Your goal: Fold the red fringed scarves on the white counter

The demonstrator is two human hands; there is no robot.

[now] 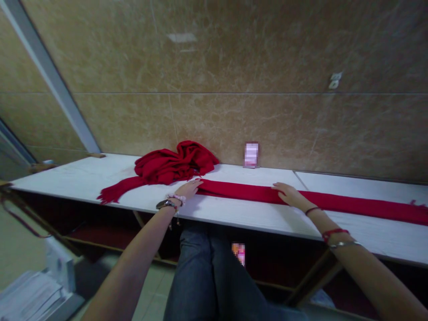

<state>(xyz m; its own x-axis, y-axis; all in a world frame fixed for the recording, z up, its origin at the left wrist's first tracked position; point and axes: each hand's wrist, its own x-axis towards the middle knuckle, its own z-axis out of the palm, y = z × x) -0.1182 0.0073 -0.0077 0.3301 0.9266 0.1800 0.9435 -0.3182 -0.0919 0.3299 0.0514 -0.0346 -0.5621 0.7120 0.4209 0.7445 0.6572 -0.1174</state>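
Note:
A long red scarf (351,204) lies stretched flat along the white table (234,214), running off to the right. My left hand (189,189) rests with fingers flat on its left end. My right hand (289,194) lies palm down on the scarf a little further right, fingers stretched out. A bunched pile of red scarves (174,164) sits just behind and left of my left hand, with one fringed end (112,192) trailing toward the table's front edge. Both wrists wear bracelets.
A small blurred card (251,154) stands against the brown marble wall behind the scarf. My legs in dark jeans are under the table. Stacked papers (30,294) lie on the floor at lower left. A shelf runs beneath the tabletop.

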